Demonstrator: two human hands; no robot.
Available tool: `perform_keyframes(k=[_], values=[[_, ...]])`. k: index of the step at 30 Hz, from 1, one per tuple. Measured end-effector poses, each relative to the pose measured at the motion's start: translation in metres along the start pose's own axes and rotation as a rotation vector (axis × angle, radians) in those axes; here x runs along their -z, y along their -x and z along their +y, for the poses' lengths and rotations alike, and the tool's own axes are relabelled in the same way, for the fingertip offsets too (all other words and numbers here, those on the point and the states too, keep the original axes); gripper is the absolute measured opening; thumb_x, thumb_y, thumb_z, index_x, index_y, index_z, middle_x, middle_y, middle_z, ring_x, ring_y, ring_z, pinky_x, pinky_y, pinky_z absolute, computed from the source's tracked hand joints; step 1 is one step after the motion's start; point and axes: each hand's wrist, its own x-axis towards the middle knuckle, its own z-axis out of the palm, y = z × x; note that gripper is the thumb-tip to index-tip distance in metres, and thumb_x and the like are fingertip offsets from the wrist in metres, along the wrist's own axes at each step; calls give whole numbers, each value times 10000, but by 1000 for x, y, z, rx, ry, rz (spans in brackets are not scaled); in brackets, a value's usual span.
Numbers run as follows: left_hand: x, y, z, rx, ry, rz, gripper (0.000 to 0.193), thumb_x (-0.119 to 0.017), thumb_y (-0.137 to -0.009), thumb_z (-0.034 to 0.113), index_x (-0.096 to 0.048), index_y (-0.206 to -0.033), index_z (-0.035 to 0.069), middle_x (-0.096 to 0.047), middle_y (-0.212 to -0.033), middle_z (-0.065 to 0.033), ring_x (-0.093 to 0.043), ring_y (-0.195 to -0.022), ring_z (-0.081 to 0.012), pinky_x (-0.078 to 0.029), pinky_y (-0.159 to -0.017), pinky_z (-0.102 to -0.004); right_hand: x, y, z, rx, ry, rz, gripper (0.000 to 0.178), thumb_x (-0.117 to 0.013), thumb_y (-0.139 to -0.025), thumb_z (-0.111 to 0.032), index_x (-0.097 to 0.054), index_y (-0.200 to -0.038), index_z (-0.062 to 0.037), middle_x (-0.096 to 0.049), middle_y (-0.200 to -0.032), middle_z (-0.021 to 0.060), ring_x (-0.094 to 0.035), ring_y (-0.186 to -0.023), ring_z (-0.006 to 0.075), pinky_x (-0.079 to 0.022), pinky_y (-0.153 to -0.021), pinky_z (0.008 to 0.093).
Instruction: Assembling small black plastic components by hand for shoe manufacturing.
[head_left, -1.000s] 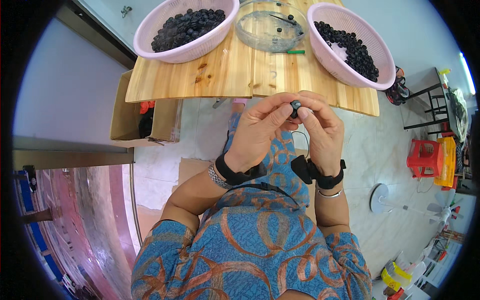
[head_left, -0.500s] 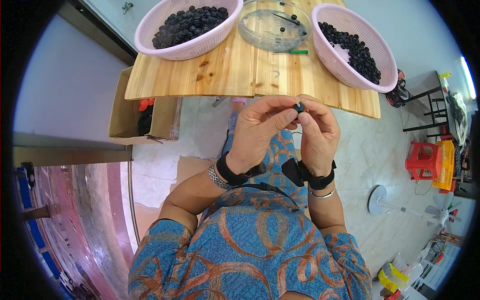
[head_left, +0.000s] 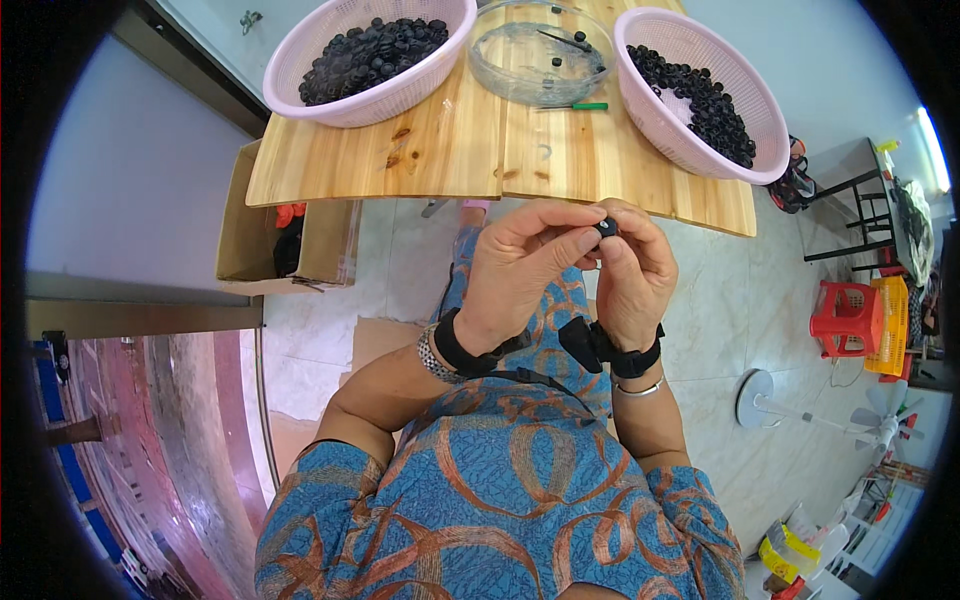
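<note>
A small round black part [head_left: 605,228] with a light spot on its face sits pinched between both hands, just off the table's near edge. My left hand [head_left: 525,258] grips it with thumb and forefinger. From the other side, my right hand [head_left: 640,268] holds it with thumb and fingertips. Beyond them on the wooden table [head_left: 450,160] lies a green-handled thin tool [head_left: 588,106], beside a clear round tray [head_left: 490,88] with a few black pieces in it. Pink baskets heaped with small black parts stand on either side: the left basket [head_left: 400,102] and the right basket [head_left: 745,110].
Under the table's left side stands an open cardboard box [head_left: 240,245] with dark and orange things inside. To the right on the tiled floor are a red stool [head_left: 838,318], a yellow crate [head_left: 887,325] and a standing fan [head_left: 878,425].
Both hands have shifted slightly down in the picture, still holding the black part. Its face is turned a little differently, with the light tip on it now looking smaller.
</note>
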Motion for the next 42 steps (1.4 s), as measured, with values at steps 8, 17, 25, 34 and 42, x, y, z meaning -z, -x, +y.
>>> perform_keyframes(k=[8, 17, 25, 34, 42], values=[[7, -1, 9, 217, 122, 86, 176, -544, -873, 46, -577, -1044, 17, -619, -935, -60, -618, -817, -141, -515, -727, -228, 12, -7, -9, 20, -41, 25, 192, -593, -814, 17, -557, -1003, 19, -581, -1022, 130, -571, -899, 163, -478, -751, 252], [11, -4, 9, 130, 262, 22, 248, -513, -877, 16, -529, -1123, 46, -562, -1111, -128, -590, -966, -170, -508, -810, -237, 5, -3, -32, 0, 331, -61, 201, -597, -797, 63, -563, -993, 36, -566, -994, 99, -561, -834, 110, -468, -679, 203], [8, 0, 12, 190, 195, -20, 299, -524, -873, 16, -495, -1170, -9, -576, -1059, -90, -586, -948, -158, -505, -802, -251, -3, -7, -36, 158, 647, -39, 192, -660, -742, 32, -597, -924, 30, -590, -883, 93, -559, -715, 112, -457, -603, 216], [10, 1, 11, 288, 377, -16, 285, -511, -890, 50, -505, -1171, 7, -573, -1093, -100, -577, -970, -157, -502, -807, -246, -16, -12, -54, 282, 841, -120, 200, -669, -736, 10, -601, -924, 16, -602, -869, 112, -600, -686, 161, -478, -592, 241], [10, 2, 4, 282, 269, 17, 284, -523, -883, 48, -520, -1166, 30, -574, -1103, -73, -567, -968, -130, -496, -793, -232, -14, -13, -54, 301, 878, -108, 192, -673, -718, 1, -601, -897, 9, -600, -843, 120, -607, -679, 210, -489, -570, 278]])
